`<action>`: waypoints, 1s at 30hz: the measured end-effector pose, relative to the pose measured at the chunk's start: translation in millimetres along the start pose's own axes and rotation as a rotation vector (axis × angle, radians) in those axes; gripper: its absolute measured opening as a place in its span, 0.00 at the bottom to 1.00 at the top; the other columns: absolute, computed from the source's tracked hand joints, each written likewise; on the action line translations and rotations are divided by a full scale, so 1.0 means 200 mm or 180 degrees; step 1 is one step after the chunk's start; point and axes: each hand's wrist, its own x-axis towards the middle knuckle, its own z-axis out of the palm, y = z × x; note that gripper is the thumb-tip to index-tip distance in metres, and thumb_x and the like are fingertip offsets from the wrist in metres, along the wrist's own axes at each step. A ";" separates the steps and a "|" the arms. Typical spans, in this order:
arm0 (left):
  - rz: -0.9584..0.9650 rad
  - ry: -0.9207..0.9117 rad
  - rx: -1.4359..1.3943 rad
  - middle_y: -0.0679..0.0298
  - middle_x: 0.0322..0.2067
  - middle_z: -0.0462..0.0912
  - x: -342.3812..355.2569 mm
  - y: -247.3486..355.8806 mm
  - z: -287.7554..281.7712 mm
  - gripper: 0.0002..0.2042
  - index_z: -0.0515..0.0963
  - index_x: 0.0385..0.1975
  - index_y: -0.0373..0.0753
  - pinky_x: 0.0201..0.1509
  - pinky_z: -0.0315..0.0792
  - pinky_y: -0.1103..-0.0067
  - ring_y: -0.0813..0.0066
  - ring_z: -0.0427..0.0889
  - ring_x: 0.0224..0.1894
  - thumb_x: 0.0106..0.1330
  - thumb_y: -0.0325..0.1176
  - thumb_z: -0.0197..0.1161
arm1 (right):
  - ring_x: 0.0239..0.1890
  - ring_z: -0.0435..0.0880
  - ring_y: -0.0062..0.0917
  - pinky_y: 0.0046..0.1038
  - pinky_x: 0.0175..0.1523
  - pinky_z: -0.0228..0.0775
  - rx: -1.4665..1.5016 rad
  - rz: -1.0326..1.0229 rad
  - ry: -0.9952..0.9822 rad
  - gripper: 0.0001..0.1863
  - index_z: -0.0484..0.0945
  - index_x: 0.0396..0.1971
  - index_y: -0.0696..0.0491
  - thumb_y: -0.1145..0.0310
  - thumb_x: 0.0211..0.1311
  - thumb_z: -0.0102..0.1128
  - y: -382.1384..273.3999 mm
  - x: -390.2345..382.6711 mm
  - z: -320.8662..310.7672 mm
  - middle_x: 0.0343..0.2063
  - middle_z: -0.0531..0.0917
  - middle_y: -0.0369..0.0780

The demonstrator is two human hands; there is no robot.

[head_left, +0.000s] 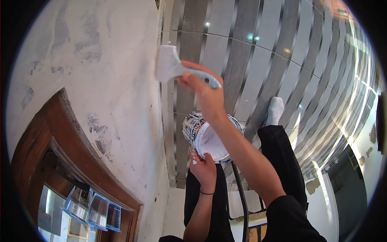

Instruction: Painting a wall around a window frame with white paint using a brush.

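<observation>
Right fingers [197, 67] grip paintbrush [169, 66] handle; wide end left of them.

The only print in view is on the outer wall of the paint bucket [188, 121]: heavy, dark block lettering [196, 129] on a pale ground, curving around the side below the rim. White smears break it up, and no whole word can be read.

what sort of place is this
Probably an indoor room under renovation: there's a patchy white wall, a wide brush in the right hand, and a white-smeared bucket held by the left hand.
</observation>
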 end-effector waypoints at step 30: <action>-0.0004 -0.0057 -0.0076 0.37 0.40 0.79 0.03 0.04 -0.04 0.22 0.68 0.50 0.14 0.47 0.75 0.67 0.46 0.82 0.41 0.60 0.26 0.60 | 0.36 0.85 0.25 0.25 0.48 0.80 -0.0479 -0.0643 -0.0066 0.12 0.83 0.40 0.64 0.75 0.57 0.60 -0.13 0.40 -0.06 0.34 0.85 0.43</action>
